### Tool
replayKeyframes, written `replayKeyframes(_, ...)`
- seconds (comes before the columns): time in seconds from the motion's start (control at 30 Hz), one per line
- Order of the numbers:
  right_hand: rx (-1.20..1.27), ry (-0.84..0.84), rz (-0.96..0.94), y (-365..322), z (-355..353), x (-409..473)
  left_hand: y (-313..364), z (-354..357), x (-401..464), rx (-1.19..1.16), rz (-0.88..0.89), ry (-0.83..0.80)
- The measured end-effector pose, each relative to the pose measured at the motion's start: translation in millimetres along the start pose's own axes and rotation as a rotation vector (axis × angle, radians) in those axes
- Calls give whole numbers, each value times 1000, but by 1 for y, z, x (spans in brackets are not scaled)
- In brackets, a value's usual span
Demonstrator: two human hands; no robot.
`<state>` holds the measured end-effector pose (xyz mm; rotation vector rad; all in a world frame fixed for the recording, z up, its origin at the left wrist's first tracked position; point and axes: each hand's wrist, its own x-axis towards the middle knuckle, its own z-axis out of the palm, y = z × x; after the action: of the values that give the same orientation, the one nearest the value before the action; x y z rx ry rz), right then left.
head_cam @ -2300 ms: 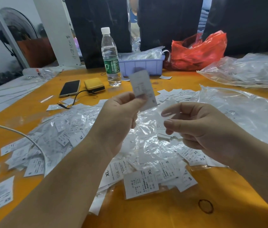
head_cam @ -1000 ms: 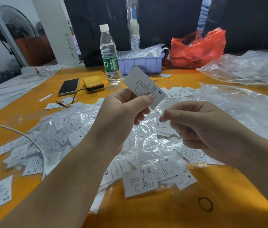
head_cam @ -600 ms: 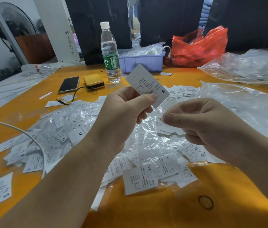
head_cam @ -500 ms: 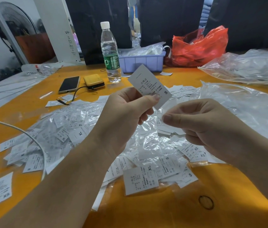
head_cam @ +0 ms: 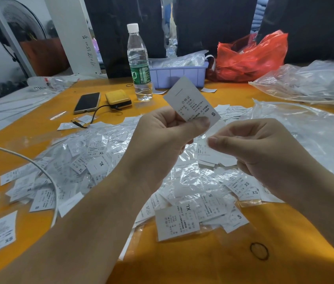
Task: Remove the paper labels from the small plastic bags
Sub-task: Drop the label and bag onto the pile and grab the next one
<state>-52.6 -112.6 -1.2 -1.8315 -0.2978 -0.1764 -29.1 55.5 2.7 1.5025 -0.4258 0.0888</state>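
My left hand [head_cam: 162,140] pinches a white paper label [head_cam: 190,99] marked S between thumb and fingers, held up above the table. My right hand [head_cam: 258,146] is just to its right, thumb and forefinger pinched on the edge of a small clear plastic bag [head_cam: 215,131] that hangs below the label. Whether the label is wholly out of the bag I cannot tell. Under both hands lies a heap of small bags with labels [head_cam: 104,160] on the orange table [head_cam: 192,263].
A water bottle [head_cam: 138,62], a phone [head_cam: 87,102] and a yellow power bank [head_cam: 118,98] stand at the back left. A lilac tray [head_cam: 179,75], a red bag [head_cam: 252,56] and large clear bags [head_cam: 309,83] lie behind and right. A white cable [head_cam: 28,160] crosses left. A rubber band [head_cam: 259,251] lies near.
The label in my left hand has turned from nearly upright to slanting right with its S end low. My right hand's pinch has closed in toward it.
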Motion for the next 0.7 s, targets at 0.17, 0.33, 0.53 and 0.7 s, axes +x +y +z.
replayKeyframes(0.17, -60, 36, -35, -1, 1, -1, 0, 0, 1, -32, 7, 9)
replayKeyframes(0.33, -71, 31, -67, -2, 3, -1, -2, 1, -1, 49, 30, 14)
replayKeyframes(0.53, -63, -19, -82, -4, 4, -2, 0, 2, -4, 184, 73, 72)
replayKeyframes(0.7, -45, -5, -60, -2, 3, -1, 1, 2, -3, 212, 73, 98)
